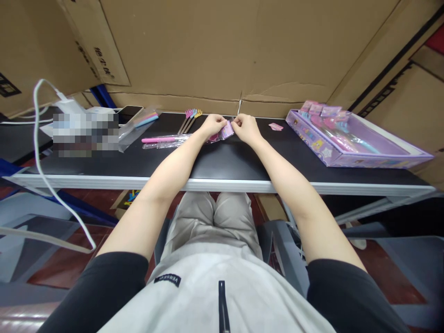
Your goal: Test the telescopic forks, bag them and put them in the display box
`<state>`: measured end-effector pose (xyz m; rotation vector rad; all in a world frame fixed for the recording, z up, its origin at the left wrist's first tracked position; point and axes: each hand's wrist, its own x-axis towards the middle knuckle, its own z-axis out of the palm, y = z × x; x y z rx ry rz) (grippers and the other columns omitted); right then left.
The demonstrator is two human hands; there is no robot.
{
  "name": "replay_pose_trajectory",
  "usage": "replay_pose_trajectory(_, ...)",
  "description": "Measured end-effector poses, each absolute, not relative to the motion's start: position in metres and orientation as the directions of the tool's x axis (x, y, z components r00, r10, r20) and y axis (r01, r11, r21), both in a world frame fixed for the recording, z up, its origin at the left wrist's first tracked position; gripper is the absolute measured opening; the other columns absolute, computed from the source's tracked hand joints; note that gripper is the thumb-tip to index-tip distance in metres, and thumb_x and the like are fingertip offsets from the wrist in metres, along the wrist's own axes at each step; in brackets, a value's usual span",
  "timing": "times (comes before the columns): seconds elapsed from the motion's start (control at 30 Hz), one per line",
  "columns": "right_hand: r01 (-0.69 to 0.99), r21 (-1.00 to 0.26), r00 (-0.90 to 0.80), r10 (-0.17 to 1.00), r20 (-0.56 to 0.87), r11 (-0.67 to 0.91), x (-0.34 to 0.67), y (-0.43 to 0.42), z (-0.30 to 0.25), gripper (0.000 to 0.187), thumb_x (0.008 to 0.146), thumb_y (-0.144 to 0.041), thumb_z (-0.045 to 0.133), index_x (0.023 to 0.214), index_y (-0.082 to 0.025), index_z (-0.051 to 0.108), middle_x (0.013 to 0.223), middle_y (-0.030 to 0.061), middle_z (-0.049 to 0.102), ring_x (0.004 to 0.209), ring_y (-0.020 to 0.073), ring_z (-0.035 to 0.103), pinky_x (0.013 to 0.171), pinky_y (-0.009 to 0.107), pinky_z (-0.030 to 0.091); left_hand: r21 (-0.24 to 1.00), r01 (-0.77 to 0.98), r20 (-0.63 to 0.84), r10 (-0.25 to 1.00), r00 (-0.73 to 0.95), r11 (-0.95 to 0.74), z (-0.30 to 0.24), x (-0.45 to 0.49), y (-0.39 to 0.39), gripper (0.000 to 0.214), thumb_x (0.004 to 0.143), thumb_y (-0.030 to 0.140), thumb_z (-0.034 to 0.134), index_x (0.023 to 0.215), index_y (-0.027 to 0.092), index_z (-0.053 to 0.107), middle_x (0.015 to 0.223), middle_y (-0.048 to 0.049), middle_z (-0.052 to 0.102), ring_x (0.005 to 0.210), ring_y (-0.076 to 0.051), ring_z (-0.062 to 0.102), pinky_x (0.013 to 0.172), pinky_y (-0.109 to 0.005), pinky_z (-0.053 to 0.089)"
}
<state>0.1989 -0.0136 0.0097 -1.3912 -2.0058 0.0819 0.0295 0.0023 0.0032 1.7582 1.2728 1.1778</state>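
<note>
Both hands meet over the black table around a small purple-and-pink card [227,130]. My left hand [212,126] is closed, its fingertips pinching the card's left side at the end of a clear plastic bag. My right hand [247,128] is also closed, thumb and finger pinched at the card's upper right edge. The clear bag [166,144] stretches left under my left forearm and holds a long pink-handled stick [157,139]. A pink part of it shows near the card; the rest is hidden by my left hand and wrist.
Small back scratchers [190,121] with pink, blue and yellow heads lie behind my left hand. Loose pink cards [275,126] lie right. A purple display box [329,155] holds bagged pieces. Left are plastic sleeves [137,127], a phone [130,113] and a white cable [38,138]. Cardboard [225,51] walls the back.
</note>
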Motion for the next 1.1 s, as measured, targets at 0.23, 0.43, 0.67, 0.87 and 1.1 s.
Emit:
replay_pose_trajectory(0.23,0.860,-0.429,-0.039,0.874,0.484,0.276,0.224,0.007,0.007,0.016,0.098,-0.020,0.060,0.099,-0.019,0.076,0.100,0.0151,0.078,0.105,0.0336,0.073,0.106,0.052,0.060,0.791,0.529,0.271,0.951,0.146,-0.307,0.006,0.020,0.006,0.011,0.093,0.017,0.067,0.096,0.014,0.077,0.107,-0.0117,0.081,0.108,-0.024,0.074,0.107,-0.033,0.054)
replay_pose_trajectory(0.43,0.890,-0.434,0.079,0.888,0.453,0.142,0.253,0.019,0.003,0.024,0.100,-0.021,0.058,0.111,-0.017,0.079,0.116,0.0211,0.079,0.122,0.0405,0.073,0.115,0.061,0.056,0.598,0.732,0.234,0.945,0.230,-0.326,0.013,0.016,-0.003,0.025,0.094,0.017,0.066,0.113,0.012,0.082,0.124,-0.0157,0.082,0.120,-0.028,0.075,0.112,-0.035,0.054)
replay_pose_trajectory(0.67,0.921,-0.388,0.185,0.880,0.439,0.000,0.259,0.009,0.010,0.031,0.106,-0.020,0.053,0.124,-0.016,0.078,0.137,0.0250,0.074,0.135,0.0431,0.069,0.121,0.068,0.049,0.294,0.890,0.156,0.936,0.316,-0.350,0.023,0.013,-0.019,0.040,0.097,0.027,0.068,0.133,0.015,0.081,0.136,-0.0163,0.080,0.130,-0.031,0.072,0.114,-0.038,0.054)
replay_pose_trajectory(0.87,0.942,-0.333,0.128,0.882,0.454,0.035,0.253,0.003,0.014,0.036,0.106,-0.018,0.050,0.129,-0.014,0.078,0.141,0.0258,0.073,0.135,0.0419,0.068,0.122,0.065,0.049,0.204,0.920,0.082,0.942,0.324,-0.334,0.028,0.010,-0.023,0.036,0.096,0.031,0.073,0.128,0.018,0.084,0.133,-0.0143,0.081,0.127,-0.030,0.074,0.110,-0.034,0.056)
replay_pose_trajectory(1.1,0.958,-0.240,-0.063,0.930,0.363,0.158,0.250,0.008,0.006,0.039,0.102,-0.015,0.055,0.128,-0.008,0.083,0.140,0.0275,0.076,0.139,0.0424,0.069,0.124,0.058,0.051,0.248,0.922,0.104,0.954,0.281,-0.299,0.022,0.011,-0.020,0.033,0.098,0.028,0.070,0.125,0.017,0.084,0.133,-0.0148,0.080,0.127,-0.028,0.073,0.112,-0.032,0.054)
